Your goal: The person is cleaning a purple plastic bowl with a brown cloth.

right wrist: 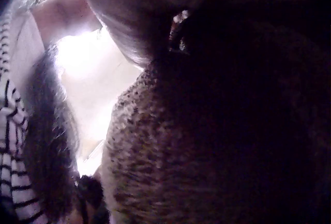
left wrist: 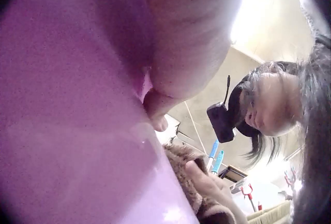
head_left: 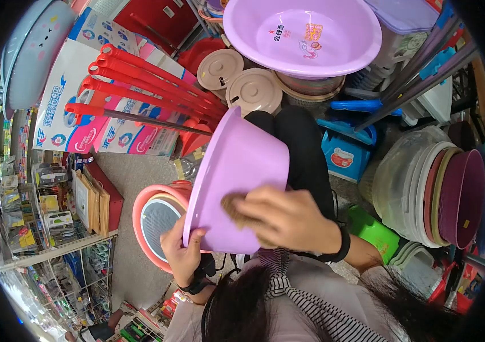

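Note:
A light purple plastic basin [head_left: 248,165] is tipped on its side over the person's lap, its outer wall turned up. The left hand [head_left: 181,251] grips its rim at the lower left, with the thumb on the outer wall. In the right hand [head_left: 294,221] is a brown fuzzy cloth [head_left: 233,208], bunched under the fingers and pressed against the basin's side. The left wrist view shows the cloth [left wrist: 178,157] right beside the purple wall. Close up in the right wrist view, the nap of the cloth [right wrist: 139,146] fills much of the picture, partly in dark shadow.
Another purple basin [head_left: 305,34] with printed pictures stands ahead, near beige lidded buckets [head_left: 254,91]. Red-handled poles [head_left: 151,91] lean at the left by printed cartons. Stacked tubs [head_left: 425,188] stand at the right, a pink-rimmed basket [head_left: 140,228] at the left, with shop shelves [head_left: 43,251] beyond.

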Demonstrator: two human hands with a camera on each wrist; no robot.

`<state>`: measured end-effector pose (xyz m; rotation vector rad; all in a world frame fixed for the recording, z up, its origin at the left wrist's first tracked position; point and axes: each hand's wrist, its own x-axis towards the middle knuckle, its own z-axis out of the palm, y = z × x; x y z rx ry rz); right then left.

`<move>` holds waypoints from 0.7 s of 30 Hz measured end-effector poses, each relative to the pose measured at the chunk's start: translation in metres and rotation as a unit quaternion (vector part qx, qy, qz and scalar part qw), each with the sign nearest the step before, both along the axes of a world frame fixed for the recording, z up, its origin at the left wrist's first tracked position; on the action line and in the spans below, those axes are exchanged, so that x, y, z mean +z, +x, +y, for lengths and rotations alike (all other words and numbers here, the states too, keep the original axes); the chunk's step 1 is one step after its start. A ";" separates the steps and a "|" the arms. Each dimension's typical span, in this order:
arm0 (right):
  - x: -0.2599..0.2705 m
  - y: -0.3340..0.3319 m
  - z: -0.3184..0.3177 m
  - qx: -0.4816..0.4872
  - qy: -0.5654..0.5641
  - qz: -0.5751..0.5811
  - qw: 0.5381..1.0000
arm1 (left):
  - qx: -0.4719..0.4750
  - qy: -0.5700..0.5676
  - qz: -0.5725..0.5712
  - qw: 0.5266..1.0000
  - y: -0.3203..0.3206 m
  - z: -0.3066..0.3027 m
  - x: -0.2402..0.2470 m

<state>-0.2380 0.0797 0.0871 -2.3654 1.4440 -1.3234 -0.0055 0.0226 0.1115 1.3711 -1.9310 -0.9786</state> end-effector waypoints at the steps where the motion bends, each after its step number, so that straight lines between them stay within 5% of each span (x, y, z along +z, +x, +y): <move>1: 0.005 -0.006 -0.002 -0.044 0.040 -0.071 0.996 | -0.016 -0.024 -0.006 1.000 0.002 0.002 0.000; 2: 0.003 -0.010 -0.003 -0.041 0.002 -0.022 0.999 | -0.030 -0.046 -0.013 0.998 0.004 0.004 -0.002; 4: 0.004 -0.022 -0.008 -0.133 0.091 -0.239 0.957 | -0.053 -0.094 0.008 0.994 0.009 0.007 -0.015; 7: 0.013 -0.031 -0.013 -0.242 0.089 -0.253 0.932 | -0.098 -0.160 0.051 0.981 0.003 0.007 -0.025; 10: 0.011 -0.026 -0.020 -0.293 0.060 -0.251 0.921 | -0.180 -0.212 0.093 0.956 -0.019 -0.003 -0.032; 14: 0.006 -0.013 -0.020 -0.300 -0.006 -0.120 0.946 | -0.141 -0.145 0.087 0.976 -0.021 0.003 -0.048; 21: 0.007 -0.002 0.003 -0.049 0.010 0.049 0.998 | -0.133 -0.145 0.096 0.976 -0.013 -0.013 -0.060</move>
